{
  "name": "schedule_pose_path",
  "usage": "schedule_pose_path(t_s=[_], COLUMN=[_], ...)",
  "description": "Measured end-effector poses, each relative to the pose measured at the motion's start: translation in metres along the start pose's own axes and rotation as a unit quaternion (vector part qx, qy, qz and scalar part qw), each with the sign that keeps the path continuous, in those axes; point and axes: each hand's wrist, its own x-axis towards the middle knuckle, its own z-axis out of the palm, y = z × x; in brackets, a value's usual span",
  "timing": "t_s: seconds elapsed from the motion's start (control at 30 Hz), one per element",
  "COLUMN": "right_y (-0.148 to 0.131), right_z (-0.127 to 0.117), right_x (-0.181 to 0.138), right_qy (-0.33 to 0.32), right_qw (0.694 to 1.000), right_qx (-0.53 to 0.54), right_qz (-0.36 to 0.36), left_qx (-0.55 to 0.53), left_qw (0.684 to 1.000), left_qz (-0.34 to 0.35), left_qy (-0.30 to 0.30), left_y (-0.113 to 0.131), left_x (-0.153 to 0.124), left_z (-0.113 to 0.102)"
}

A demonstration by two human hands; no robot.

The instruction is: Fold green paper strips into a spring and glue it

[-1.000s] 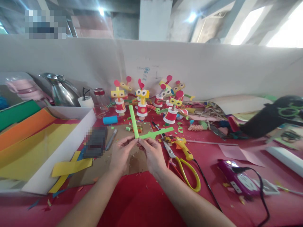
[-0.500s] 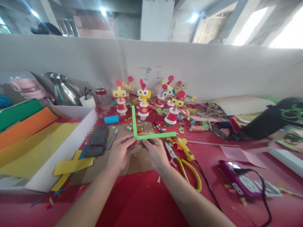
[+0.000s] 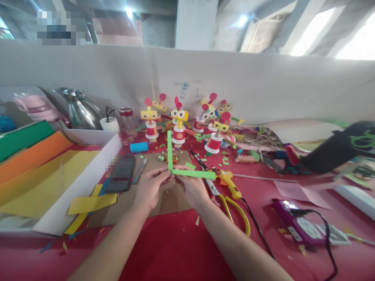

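The place looks like a craft workshop: scissors [image 3: 215,189], a glue gun [image 3: 232,186] and paper scraps [image 3: 225,160] lie on a red table [image 3: 175,249], along with a white box [image 3: 79,193] of coloured paper [image 3: 35,183]. Several paper-cup figures [image 3: 178,135] (much alike, and mostly red and yellow) stand towards the back. Beyond a pale partition [image 3: 88,72], a thick pillar [image 3: 197,25], bare walls [image 3: 159,31] and bright lamps [image 3: 129,12] give a rough, unfinished look.
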Motion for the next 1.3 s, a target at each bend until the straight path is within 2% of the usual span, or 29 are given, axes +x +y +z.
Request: schedule_pose_path(t_s=[0.23, 0.43, 0.53, 0.7, 0.93, 1.07, 1.2, 1.3], right_y=[0.0, -0.001, 0.0, 0.0, -0.001, 0.0, 0.0, 0.001], right_z=[0.002, 0.005, 0.005, 0.006, 0.006, 0.007, 0.008, 0.006], right_x=[-0.001, -0.003, -0.002, -0.002, -0.003, -0.005, -0.006, -0.005], right_qy=[-0.018, -0.027, -0.017, 0.006, 0.006, 0.022, 0.019, 0.013], right_qw=[1.0, 1.0, 1.0, 1.0, 0.999, 0.997, 0.996, 0.998], right_qx=[-0.001, -0.002, -0.008, 0.007, 0.0, -0.03, -0.045, -0.022], right_qz=[0.009, -0.001, -0.004, -0.012, -0.035, -0.07, -0.077, -0.051], left_qx=[0.021, 0.08, 0.113, 0.123, 0.141, 0.079, 0.046, 0.029], left_qw=[0.999, 0.993, 0.989, 0.987, 0.981, 0.989, 0.995, 0.998], left_qz=[0.026, 0.081, 0.092, 0.101, 0.13, 0.106, 0.083, 0.061], left_qy=[0.01, 0.006, -0.009, 0.02, -0.03, -0.063, -0.026, 0.007], left_y=[-0.002, -0.006, -0.005, -0.006, -0.004, -0.008, -0.012, -0.012], left_x=[0.0, -0.001, -0.003, -0.005, -0.008, -0.007, -0.004, -0.002], left_z=[0.002, -0.001, -0.001, 0.002, 0.003, 0.003, 0.003, 0.003])
